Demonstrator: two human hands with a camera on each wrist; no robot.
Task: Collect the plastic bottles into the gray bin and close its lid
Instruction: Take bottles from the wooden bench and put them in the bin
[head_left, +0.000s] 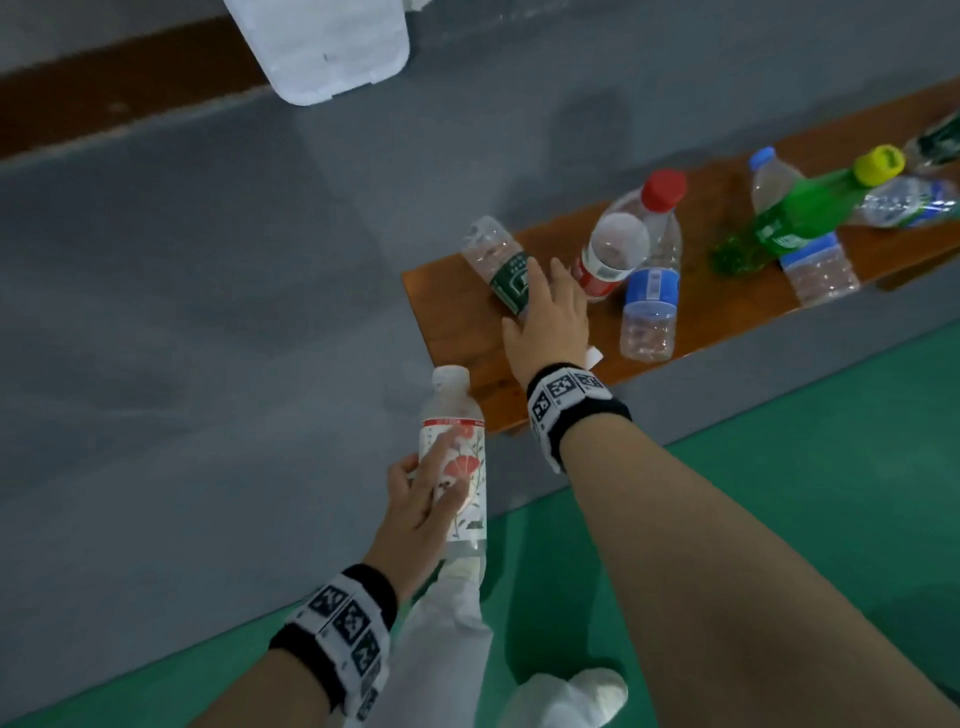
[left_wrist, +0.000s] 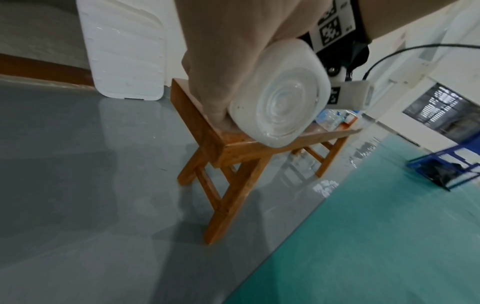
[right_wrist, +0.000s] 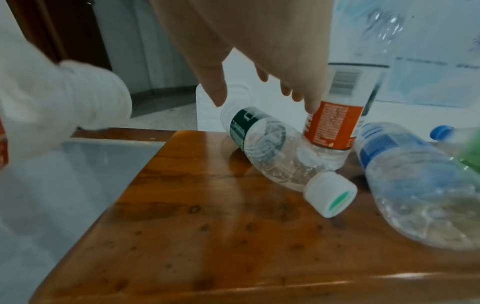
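My left hand (head_left: 421, 499) grips a clear bottle with a red flower label (head_left: 460, 467), cap pointing away, just off the near end of the wooden bench (head_left: 457, 332). In the left wrist view the hand (left_wrist: 233, 51) wraps round it and the bottle's round base (left_wrist: 278, 94) faces the camera. My right hand (head_left: 545, 306) is open, fingers spread over a green-label bottle (head_left: 498, 260) lying on the bench end. From the right wrist the fingers (right_wrist: 313, 102) hover just above this white-capped bottle (right_wrist: 262, 144). No gray bin is in view.
More bottles are on the bench: an upright red-cap one (head_left: 623, 244), a blue-label one lying down (head_left: 652, 306), a green one with a yellow cap (head_left: 800, 213), others further right. A white foam box (head_left: 322, 47) stands on the gray floor beyond. A blue rack (left_wrist: 446, 170) sits on green flooring.
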